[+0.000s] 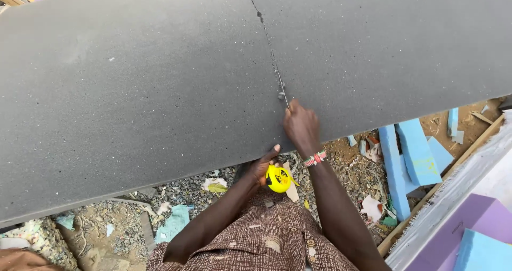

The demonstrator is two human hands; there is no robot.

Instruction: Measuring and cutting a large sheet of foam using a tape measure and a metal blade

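Broad grey foam sheet ahead; open ground below, blue offcuts probably crowding the right.

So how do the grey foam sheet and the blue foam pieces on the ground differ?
The grey foam sheet is one big slab spanning the whole view; the blue foam pieces are small offcuts. The sheet is raised above the ground with a cut line running down it, where the right hand holds a thin blade; the blue pieces lie loose on the dirt among scraps. Both look like soft foam.

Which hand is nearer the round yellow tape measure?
Left. The left hand grips the round yellow tape measure under the grey foam sheet; the right hand is above it, holding a thin blade.
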